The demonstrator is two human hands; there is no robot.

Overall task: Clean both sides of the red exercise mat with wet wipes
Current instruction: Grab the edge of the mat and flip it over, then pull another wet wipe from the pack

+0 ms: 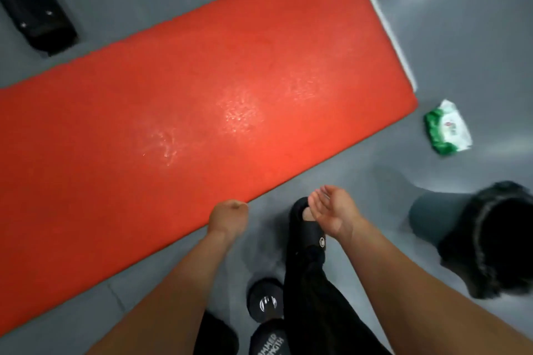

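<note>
The red exercise mat [184,106] lies flat on the grey floor, slanting from lower left to upper right, with wet glistening patches near its middle. My left hand [227,217] is at the mat's near edge with its fingers curled under that edge. My right hand [331,212] hovers palm up over my black shoe, fingers relaxed and holding nothing. A green and white wet wipes pack [447,128] lies on the floor off the mat's right corner. No loose wipe is visible in either hand.
A grey bin with a black liner [473,233] stands at the right. A black dumbbell [266,323] lies by my feet. A black equipment base [37,8] sits top left. A white strip [383,26] runs along the mat's far short end.
</note>
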